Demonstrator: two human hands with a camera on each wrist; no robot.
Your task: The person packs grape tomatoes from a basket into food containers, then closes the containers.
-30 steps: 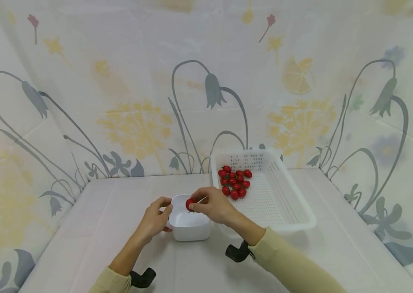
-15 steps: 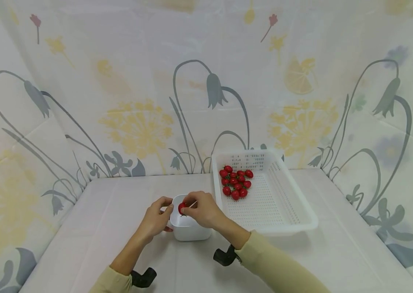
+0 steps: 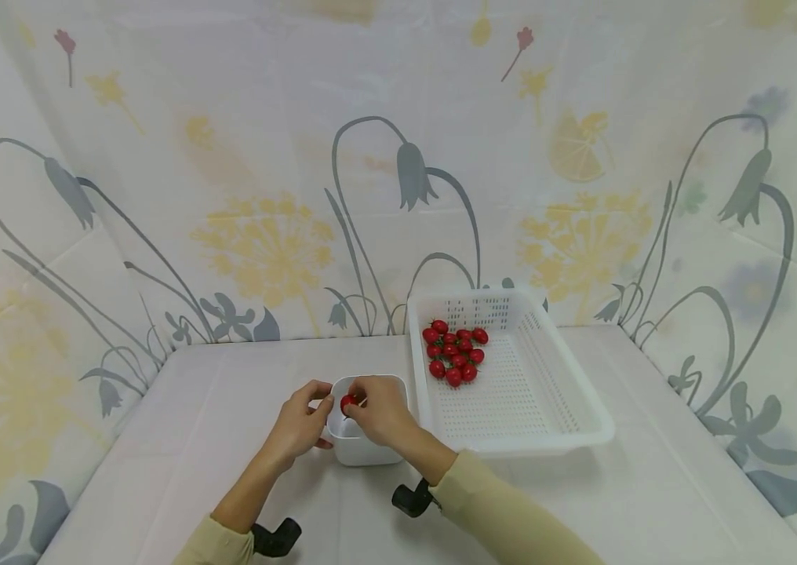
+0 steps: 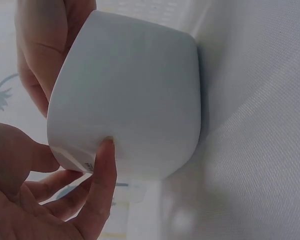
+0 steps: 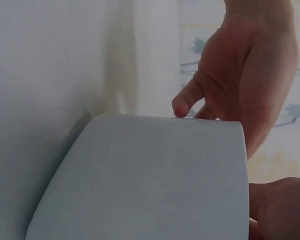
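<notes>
A white bowl with rounded corners (image 3: 369, 451) stands on the cloth-covered table. My left hand (image 3: 300, 420) holds it from the left side; in the left wrist view its thumb is at the rim and one fingertip touches the outer wall (image 4: 125, 90). Over the bowl's opening, my right hand (image 3: 380, 412) pinches a red cherry tomato (image 3: 348, 403) between thumb and fingers. In the right wrist view the bowl wall (image 5: 150, 170) hides the tomato and most of the right hand (image 5: 285, 207).
To the right of the bowl stands a white perforated plastic basket (image 3: 511, 445). Several red cherry tomatoes (image 3: 453, 353) lie grouped in its left part. A patterned curtain (image 3: 243, 157) hangs behind the table (image 3: 229, 384).
My right hand has moved left with the cherry tomato, from the bowl's right side to lower over its left part. The left hand has stayed at the bowl.
</notes>
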